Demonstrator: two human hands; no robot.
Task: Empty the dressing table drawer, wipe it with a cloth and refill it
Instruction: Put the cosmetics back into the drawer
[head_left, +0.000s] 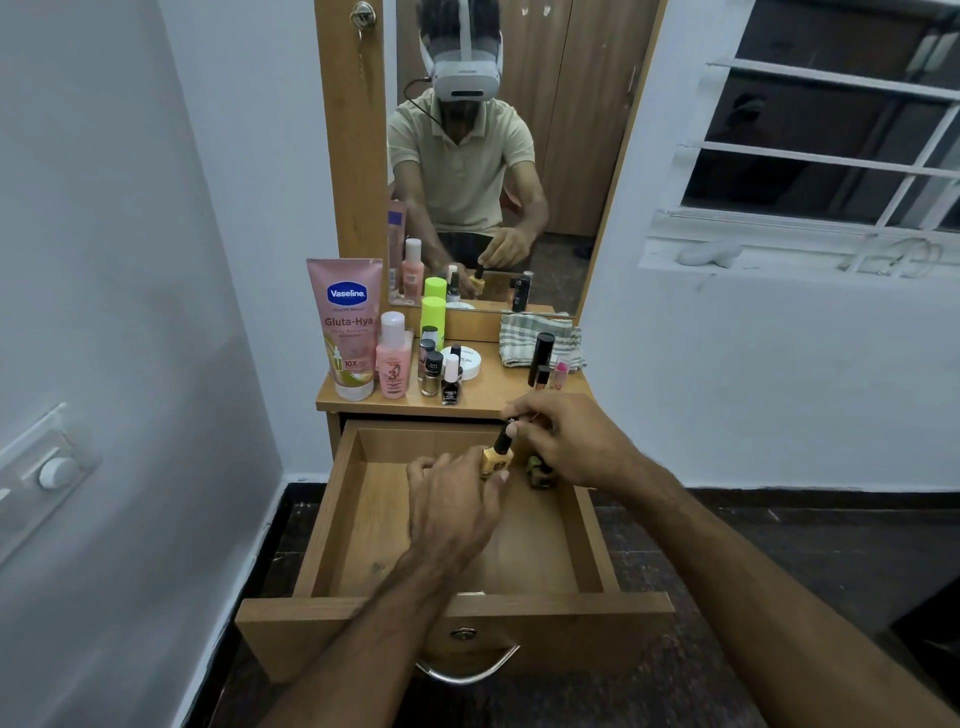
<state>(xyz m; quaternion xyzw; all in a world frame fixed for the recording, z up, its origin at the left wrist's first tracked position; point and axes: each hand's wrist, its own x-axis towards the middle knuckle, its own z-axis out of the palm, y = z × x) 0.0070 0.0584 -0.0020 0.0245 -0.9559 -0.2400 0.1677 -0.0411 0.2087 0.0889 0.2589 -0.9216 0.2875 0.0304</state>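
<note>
drawer: light wood-grain laminate, matt, smooth inside; front carries a curved shiny metal handle. table above the drawer: same laminate, slight sheen. Yellow nail polish bottle over the drawer: glossy, with matt black cap. Vaseline tube at the table's left: soft-sheen pink plastic. cloth at the table's back right: checked woven fabric, rough. mirror behind the table: glossy glass, wood-look frame.

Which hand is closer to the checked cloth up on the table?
Right. The right hand is over the drawer's back right corner, just below the checked cloth on the tabletop. The left hand is lower, over the drawer's middle, holding the yellow bottle.
</note>
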